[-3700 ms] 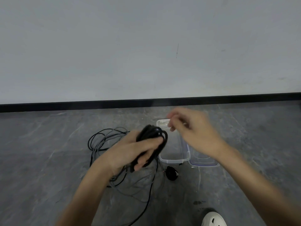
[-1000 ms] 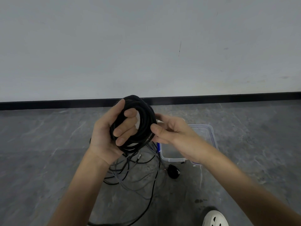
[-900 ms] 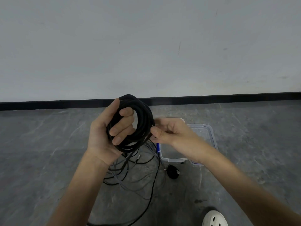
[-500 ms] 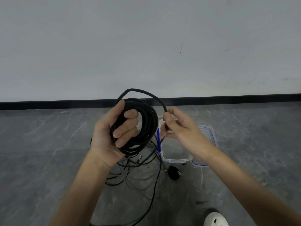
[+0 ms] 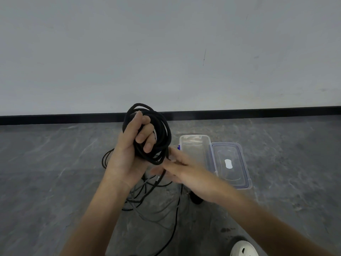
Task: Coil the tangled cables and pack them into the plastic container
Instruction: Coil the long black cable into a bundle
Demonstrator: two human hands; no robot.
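Left hand (image 5: 129, 157) grips a coil of black cable (image 5: 163, 137) above the floor, fingers curled through its loops. Right hand (image 5: 188, 172) reaches under the coil, blurred, fingers fairly straight; whether it pinches the hanging strand cannot be told. Tangled cables (image 5: 147, 202) lie beneath both hands. Right of them sits the plastic container (image 5: 195, 152), its lid (image 5: 230, 176) alongside with an unreadable white sticker.

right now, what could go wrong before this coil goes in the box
The black coil sits in the left hand with uneven loops; they could spring apart if that grip loosens. A strand below it seems to run into the tangled cables on the floor, so moving to the plastic container might drag them.
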